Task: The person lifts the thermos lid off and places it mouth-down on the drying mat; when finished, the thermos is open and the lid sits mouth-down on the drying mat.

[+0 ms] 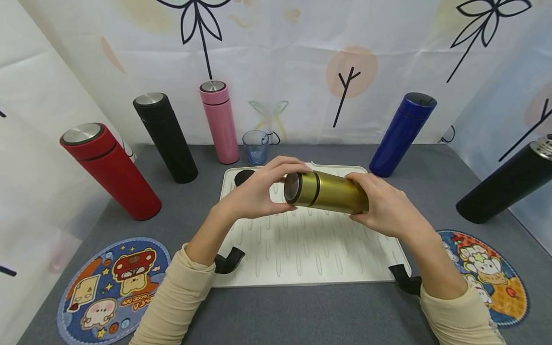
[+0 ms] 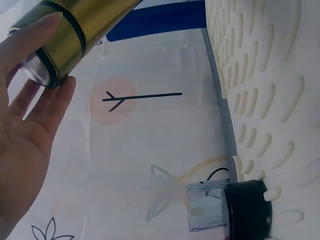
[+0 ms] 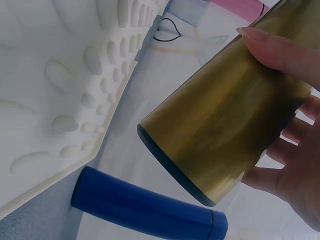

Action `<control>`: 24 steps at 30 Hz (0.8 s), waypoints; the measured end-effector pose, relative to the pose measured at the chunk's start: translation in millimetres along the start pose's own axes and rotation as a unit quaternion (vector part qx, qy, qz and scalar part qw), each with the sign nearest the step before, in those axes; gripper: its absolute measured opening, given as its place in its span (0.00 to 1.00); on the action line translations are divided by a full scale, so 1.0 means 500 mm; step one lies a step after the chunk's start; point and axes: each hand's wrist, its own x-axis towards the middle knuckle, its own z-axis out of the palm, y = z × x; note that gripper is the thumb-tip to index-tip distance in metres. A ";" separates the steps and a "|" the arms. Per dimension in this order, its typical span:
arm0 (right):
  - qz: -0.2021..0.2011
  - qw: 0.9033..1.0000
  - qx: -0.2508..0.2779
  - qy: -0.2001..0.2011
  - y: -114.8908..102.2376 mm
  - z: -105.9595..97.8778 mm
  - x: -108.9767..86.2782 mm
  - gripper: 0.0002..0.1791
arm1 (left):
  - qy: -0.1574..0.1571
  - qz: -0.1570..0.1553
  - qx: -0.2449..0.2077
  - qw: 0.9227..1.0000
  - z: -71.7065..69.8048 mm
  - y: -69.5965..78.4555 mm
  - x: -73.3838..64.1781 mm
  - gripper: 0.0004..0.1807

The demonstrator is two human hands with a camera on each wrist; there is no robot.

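Note:
A gold thermos (image 1: 340, 192) lies sideways in the air above the white ridged tray (image 1: 302, 268), its silver-topped lid pointing left. My right hand (image 1: 385, 203) grips the body near the base; in the right wrist view the thumb (image 3: 280, 52) lies along one side and the fingers wrap behind. At the other end, my left hand (image 1: 263, 189) holds the lid (image 2: 62, 42) between thumb and fingers. The lid sits on the body, with a dark ring between them. On the tray's far left corner stands a short black round piece (image 1: 244, 177), partly hidden behind my left hand.
Left of the tray stand red (image 1: 114, 172), black (image 1: 166, 139) and pink (image 1: 220, 124) thermoses, with a clear blue-tinted glass (image 1: 256, 147) behind it. A blue thermos (image 1: 401, 136) and another black bottle (image 1: 509, 177) stand right. Round cartoon mats (image 1: 116, 287) flank the front; black straps (image 1: 230, 261) lie at the tray's sides.

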 end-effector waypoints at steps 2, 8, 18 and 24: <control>-0.001 1.000 0.002 0.002 0.001 0.000 0.000 0.44 | 0.007 -0.005 -0.008 1.000 0.001 0.003 0.001 0.38; -0.004 1.000 -0.005 0.013 0.003 -0.001 0.000 0.44 | 0.039 -0.052 -0.029 0.997 0.005 0.013 0.003 0.40; -0.005 0.999 -0.023 0.041 0.005 0.003 0.001 0.45 | 0.080 -0.134 -0.031 0.987 0.010 0.032 0.009 0.37; -0.009 0.998 -0.029 0.054 0.008 0.005 0.002 0.45 | 0.085 -0.168 -0.016 0.982 0.012 0.039 0.011 0.35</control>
